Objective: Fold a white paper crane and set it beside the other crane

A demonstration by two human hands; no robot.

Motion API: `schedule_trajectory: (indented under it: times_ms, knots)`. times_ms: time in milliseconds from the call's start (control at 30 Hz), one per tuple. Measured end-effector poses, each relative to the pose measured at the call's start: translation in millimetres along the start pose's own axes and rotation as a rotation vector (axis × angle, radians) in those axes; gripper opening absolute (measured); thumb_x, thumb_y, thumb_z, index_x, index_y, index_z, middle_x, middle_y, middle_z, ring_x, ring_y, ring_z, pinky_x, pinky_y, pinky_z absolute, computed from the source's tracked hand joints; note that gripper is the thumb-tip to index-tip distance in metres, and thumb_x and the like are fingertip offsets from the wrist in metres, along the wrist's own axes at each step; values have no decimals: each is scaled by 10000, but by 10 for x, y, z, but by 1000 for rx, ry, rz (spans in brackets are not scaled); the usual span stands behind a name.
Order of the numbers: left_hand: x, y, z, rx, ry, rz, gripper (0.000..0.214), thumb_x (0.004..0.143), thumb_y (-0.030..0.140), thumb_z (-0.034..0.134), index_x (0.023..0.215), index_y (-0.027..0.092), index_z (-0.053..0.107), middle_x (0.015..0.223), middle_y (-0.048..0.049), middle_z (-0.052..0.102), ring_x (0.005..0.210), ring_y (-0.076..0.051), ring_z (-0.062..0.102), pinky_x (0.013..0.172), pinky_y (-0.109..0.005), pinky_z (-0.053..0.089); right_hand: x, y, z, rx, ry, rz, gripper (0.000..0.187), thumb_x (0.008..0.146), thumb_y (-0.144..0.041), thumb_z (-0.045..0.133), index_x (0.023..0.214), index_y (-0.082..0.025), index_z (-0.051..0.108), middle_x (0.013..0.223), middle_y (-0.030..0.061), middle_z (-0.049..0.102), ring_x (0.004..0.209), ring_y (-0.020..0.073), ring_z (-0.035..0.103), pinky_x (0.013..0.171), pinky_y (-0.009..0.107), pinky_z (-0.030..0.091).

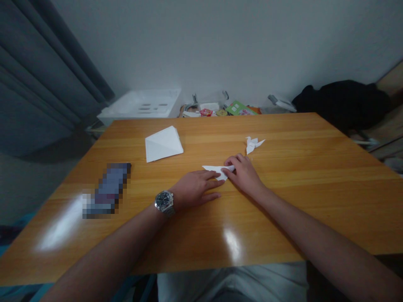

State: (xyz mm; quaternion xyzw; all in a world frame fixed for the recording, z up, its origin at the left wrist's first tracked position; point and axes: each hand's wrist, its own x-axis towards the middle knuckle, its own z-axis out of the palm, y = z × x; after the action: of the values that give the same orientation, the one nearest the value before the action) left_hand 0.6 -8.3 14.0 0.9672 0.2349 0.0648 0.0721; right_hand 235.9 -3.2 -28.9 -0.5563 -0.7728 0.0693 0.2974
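Note:
A small folded white paper (222,175) lies on the wooden table in front of me, its pointed end toward the left. My left hand (198,188), with a metal watch (164,202) on the wrist, rests flat with fingers stretched out, the fingertips pressing on the paper's left and near part. The thumb and fingers of my right hand (242,171) pinch the paper's right end. Just beyond the right hand stands a finished white paper crane (252,144). Part of the folded paper is hidden under my fingers.
White paper sheets (163,144) lie stacked at the back left of the table (283,201). A pixelated, dark, phone-like object (108,191) lies on the left. Behind the far edge are a white plastic tray (141,105), a green packet (241,108) and a black cloth heap (343,105).

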Motion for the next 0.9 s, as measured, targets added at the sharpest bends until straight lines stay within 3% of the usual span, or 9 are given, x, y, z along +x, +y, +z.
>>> schedule_trajectory:
  times_ms: [467,700,800,900]
  knots:
    - [19,-16,-3,-33,26,3,446,1001,516,482,1369,285,579,1466,-57,557,1279,-259,557,1082,-438,378,-6,34,6,51,19,-6,123,902,-339,656,937,-221,645,955,79,584,945,275,543,859,422,453]
    - [23,-26,-41,13,32,-45,450,996,546,469,1349,294,590,1453,-59,571,1266,-261,564,1052,-439,346,-10,37,-68,59,146,-35,275,923,-386,629,1119,-203,691,1080,114,556,1052,292,536,971,460,442]
    - [3,-70,-69,37,41,-108,461,1002,546,449,1370,296,570,1454,-56,569,1283,-269,554,1047,-455,350,-20,16,-178,42,35,-145,382,950,-438,594,1242,-208,683,1046,108,553,1009,272,535,934,440,463]
    - [-15,-103,-86,38,42,-124,457,1006,532,446,1381,296,562,1467,-55,557,1304,-264,538,1051,-450,358,-46,-15,-289,8,-135,-246,465,969,-489,551,1386,-290,608,1015,93,548,992,268,518,924,448,463]
